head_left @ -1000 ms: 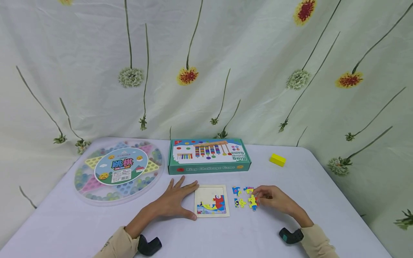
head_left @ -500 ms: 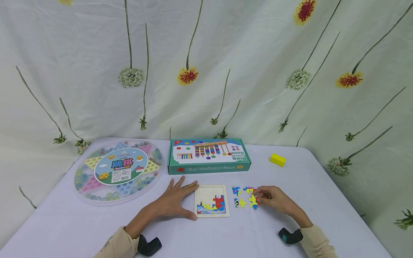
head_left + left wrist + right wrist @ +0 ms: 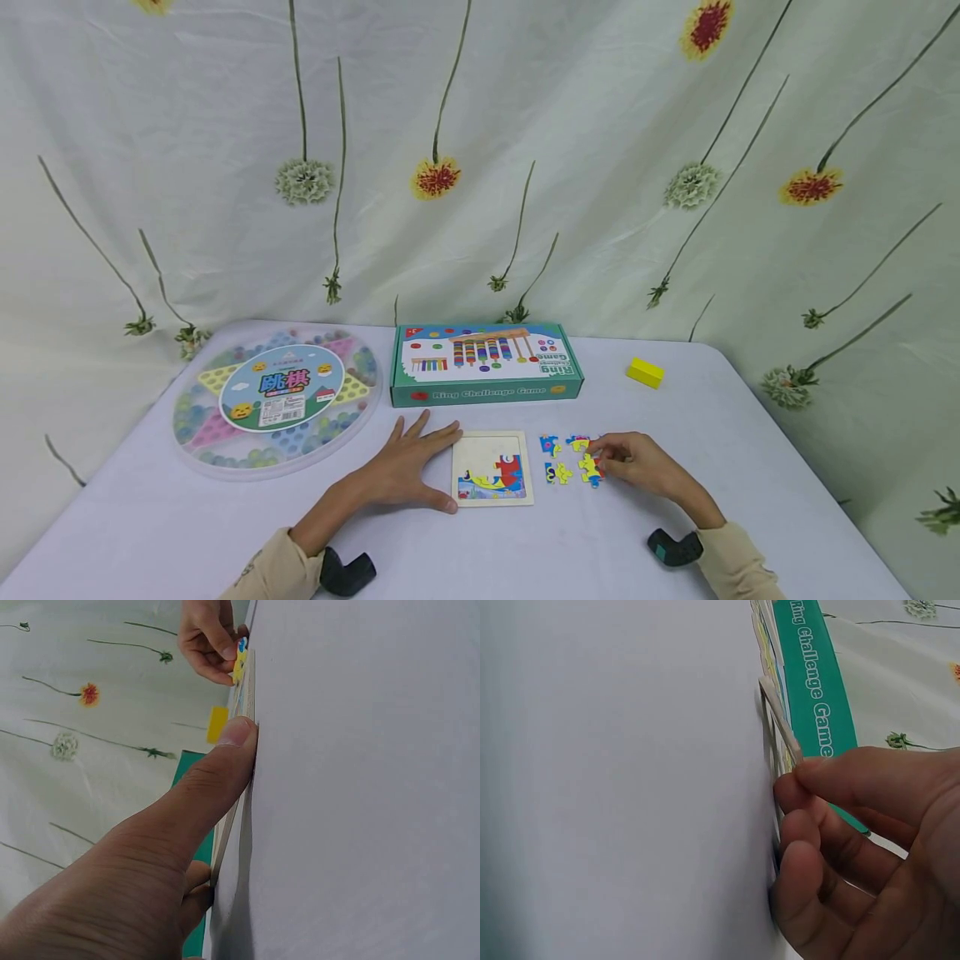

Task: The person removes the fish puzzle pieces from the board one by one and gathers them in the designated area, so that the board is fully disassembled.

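Observation:
My left hand point(image 3: 401, 468) lies with fingers spread and straight at the left side of a square wooden puzzle board point(image 3: 474, 451). Its thumb touches the board's near left corner and its index finger the far left one. Red, yellow and blue pieces point(image 3: 508, 477) fill the board's lower and right part; its upper left shows bare wood. Right of the board, my right hand point(image 3: 643, 463) pinches a yellow puzzle piece point(image 3: 588, 472) between thumb and index finger. In the right wrist view this puzzle piece point(image 3: 781, 724) is tilted, its edge up off the table.
Several loose puzzle pieces point(image 3: 557, 472) lie between board and right hand. Behind stands a green Ring Challenge Game box point(image 3: 487, 392). A round Chinese checkers set point(image 3: 281, 387) is at the left, a yellow block point(image 3: 645, 372) at the back right. A floral curtain point(image 3: 480, 167) hangs behind.
The pinched puzzle piece has shifted very slightly to the right with my right hand. My left hand and the board stay where they were.

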Demonstrator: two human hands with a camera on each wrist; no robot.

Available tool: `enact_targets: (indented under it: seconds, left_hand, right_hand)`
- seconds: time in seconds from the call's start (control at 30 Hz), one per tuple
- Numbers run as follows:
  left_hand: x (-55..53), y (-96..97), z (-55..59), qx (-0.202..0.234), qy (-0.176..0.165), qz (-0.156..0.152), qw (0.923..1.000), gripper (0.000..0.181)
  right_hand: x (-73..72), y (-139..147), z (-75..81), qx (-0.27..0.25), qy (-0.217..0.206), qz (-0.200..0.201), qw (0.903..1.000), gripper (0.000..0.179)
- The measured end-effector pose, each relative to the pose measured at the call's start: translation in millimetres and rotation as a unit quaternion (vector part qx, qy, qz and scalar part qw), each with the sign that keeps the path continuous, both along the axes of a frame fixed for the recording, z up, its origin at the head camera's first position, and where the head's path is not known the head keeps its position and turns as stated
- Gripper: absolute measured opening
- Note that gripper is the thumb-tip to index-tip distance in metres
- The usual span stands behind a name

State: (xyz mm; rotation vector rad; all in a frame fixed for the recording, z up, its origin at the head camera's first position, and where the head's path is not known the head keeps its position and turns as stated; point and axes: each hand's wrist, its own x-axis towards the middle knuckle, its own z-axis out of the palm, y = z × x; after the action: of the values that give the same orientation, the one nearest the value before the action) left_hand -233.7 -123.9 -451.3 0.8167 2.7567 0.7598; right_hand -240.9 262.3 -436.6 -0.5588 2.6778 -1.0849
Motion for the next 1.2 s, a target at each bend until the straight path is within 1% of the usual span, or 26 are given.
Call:
enact_targets:
  seconds: [0.4, 0.63, 0.8, 1.03, 1.13, 1.2]
  left_hand:
    - [-0.3, -0.3, -0.8, -0.003, 0.005, -0.002, 1.0000, 0.102]
    - [-0.5, -0.3, -1.3, -0.004, 0.003, -0.001, 1.0000, 0.102]
    - [-0.6, 0.2, -1.0, -0.006, 0.002, 0.000, 1.0000, 0.102]
    - [-0.4, 0.5, -1.1, -0.005, 0.000, 0.003, 1.0000, 0.101]
    - [-0.1, 0.6, -0.8, -0.005, 0.000, 0.004, 1.0000, 0.101]
    - [0.0, 0.7, -0.3, -0.004, -0.001, 0.004, 1.0000, 0.101]
  right_hand:
    - [-1.1, 1.4, 0.2, 0.012, 0.010, 0.008, 0.9998, 0.020]
    - [-0.5, 1.1, 0.9, 0.008, 0.005, 0.005, 0.9999, 0.022]
    - [0.8, -0.9, 2.4, 0.005, 0.010, 0.007, 0.9999, 0.021]
    - [-0.9, -11.6, 7.2, 0.014, 0.040, 0.008, 0.9991, 0.020]
    - [-1.1, -20.4, 10.2, 0.008, 0.043, 0.007, 0.9990, 0.023]
    - [-1.5, -26.8, 11.4, 0.000, 0.045, 0.018, 0.9988, 0.026]
